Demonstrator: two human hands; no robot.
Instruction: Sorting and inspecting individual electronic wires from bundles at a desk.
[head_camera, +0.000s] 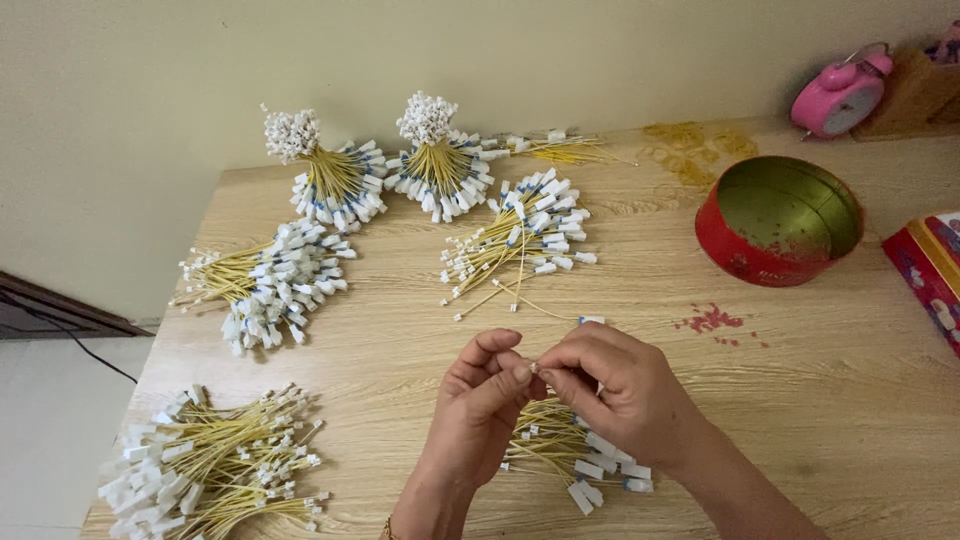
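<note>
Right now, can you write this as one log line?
left hand: pinching wire end | right hand: pinching same wire | under hands: yellow wire bundle | table: red tin

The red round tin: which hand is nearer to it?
Right. The right hand lies below-left of the red round tin; the left hand sits farther left, fingertips meeting the right's.

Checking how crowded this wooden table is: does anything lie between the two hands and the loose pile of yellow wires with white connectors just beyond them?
Nothing visible does. Between the left hand, the right hand and the loose pile of yellow wires with white connectors is only bare wooden table, apart from that pile's own few stray wires.
</note>
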